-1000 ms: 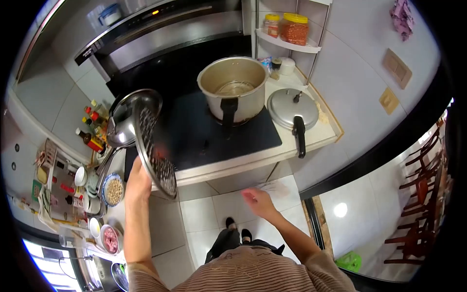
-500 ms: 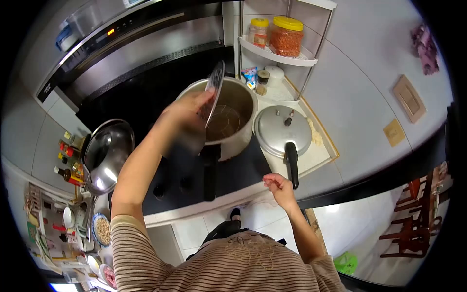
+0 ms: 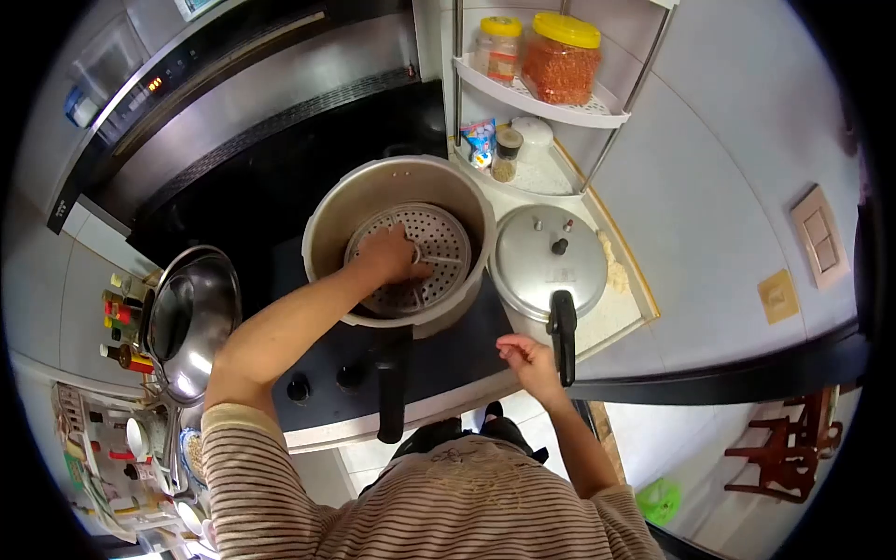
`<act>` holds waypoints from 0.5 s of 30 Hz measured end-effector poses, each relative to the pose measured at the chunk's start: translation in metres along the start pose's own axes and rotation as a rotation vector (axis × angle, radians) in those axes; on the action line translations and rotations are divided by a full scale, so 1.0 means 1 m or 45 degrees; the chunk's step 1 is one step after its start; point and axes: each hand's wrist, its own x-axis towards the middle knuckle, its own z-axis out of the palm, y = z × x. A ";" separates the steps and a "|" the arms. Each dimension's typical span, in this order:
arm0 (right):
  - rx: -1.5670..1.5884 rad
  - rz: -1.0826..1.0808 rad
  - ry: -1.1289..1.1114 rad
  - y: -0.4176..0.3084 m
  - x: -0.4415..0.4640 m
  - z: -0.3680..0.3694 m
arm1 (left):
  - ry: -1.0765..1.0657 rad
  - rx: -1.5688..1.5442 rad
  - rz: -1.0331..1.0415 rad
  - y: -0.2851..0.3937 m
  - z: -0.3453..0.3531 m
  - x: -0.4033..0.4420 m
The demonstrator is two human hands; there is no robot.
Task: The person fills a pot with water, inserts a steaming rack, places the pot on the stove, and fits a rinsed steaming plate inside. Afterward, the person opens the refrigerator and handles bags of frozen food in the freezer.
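Observation:
My left hand reaches down into a deep metal pressure cooker pot on the stove. Its fingers are closed at the middle of a round perforated steamer plate, which lies low inside the pot; the fingertips are partly hidden. The pot's black handle points toward me. My right hand hangs by the counter edge, fingers curled together with nothing visible in them. Just beside it is the black handle of the pressure cooker lid, which rests on the counter right of the pot.
A shiny metal wok stands left on the stove, near several bottles. A corner shelf behind the lid holds yellow-capped jars. The range hood overhangs the back. Stove knobs sit at the front.
My left hand has lowered the steamer plate from a tilted position above the pot to lying flat inside it. My right hand stays near the lid handle. The view has shifted slightly.

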 end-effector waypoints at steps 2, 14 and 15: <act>-0.074 -0.035 -0.044 -0.007 0.003 0.000 | -0.002 -0.022 0.095 -0.009 0.016 0.008; -0.231 0.006 -0.050 0.000 -0.002 -0.032 | -0.215 0.112 0.172 0.003 0.000 -0.010; -0.238 0.009 -0.045 -0.004 -0.004 -0.035 | -0.212 0.122 0.180 0.002 -0.002 -0.010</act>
